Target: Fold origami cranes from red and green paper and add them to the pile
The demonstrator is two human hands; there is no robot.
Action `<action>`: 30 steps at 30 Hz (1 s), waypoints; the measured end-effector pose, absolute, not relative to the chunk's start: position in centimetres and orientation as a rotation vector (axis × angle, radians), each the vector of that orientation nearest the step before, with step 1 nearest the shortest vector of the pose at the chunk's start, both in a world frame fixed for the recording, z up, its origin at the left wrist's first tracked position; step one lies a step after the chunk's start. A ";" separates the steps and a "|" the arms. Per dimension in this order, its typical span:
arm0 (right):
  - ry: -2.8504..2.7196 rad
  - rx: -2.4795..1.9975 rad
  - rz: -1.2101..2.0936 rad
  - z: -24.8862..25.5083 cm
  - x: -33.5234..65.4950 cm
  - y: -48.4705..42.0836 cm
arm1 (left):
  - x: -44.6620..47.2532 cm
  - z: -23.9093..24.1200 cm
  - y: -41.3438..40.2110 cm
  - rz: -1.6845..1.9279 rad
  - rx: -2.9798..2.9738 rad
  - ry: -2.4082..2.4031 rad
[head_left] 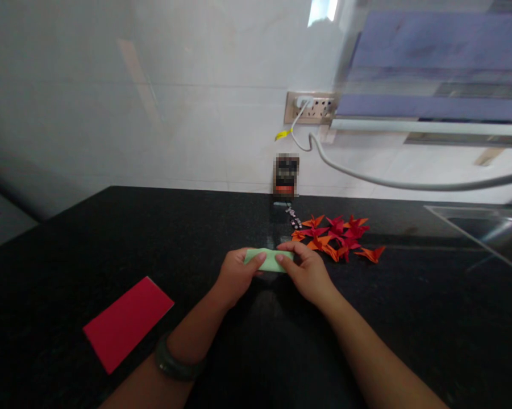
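Observation:
A light green piece of folded paper (270, 261) is held between both hands above the dark counter, its long side running left to right. My left hand (237, 274) grips its left end, thumb on the near face and fingers behind. At the right end, my right hand (307, 270) pinches it the same way, the two thumbs a short gap apart. Just beyond my right hand lie several red and orange origami cranes (336, 234) in a loose group. A red stack of paper (128, 324) rests at an angle to the left.
The black counter (174, 227) meets a tiled wall. A small pixelated object (286, 175) leans there, with a beaded strap (294, 217) in front. A white cable (366, 177) runs from the wall socket (309, 108). A glass-like edge (473, 234) lies far right.

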State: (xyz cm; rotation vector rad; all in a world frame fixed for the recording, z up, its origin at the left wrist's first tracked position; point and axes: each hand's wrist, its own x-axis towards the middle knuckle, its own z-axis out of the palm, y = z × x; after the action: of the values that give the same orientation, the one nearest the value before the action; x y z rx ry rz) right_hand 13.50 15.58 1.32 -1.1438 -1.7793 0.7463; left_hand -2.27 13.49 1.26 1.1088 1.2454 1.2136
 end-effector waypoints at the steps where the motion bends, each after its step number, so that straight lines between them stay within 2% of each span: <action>1: -1.881 -1.114 0.628 1.6 13.6 15.5 | -2.4 1.2 13.6 1.194 1.184 1.261; 5: -2.061 -1.036 0.426 2.1 13.8 15.2 | -2.5 1.0 13.7 1.150 1.380 1.281; 13: -1.470 -1.192 1.027 1.4 12.7 15.1 | -1.2 1.5 12.9 1.268 0.906 1.037; 23: -1.161 -1.133 1.254 1.0 11.6 14.4 | -1.0 1.0 13.2 1.376 0.810 1.083; 30: -0.982 -1.093 1.323 1.0 12.1 15.0 | -1.4 1.6 13.2 1.297 0.940 1.183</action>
State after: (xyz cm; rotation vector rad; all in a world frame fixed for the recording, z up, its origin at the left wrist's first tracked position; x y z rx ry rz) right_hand 12.09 14.95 0.96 -1.0925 -0.9824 1.3234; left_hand -1.39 13.15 1.64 0.9402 1.1832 1.2970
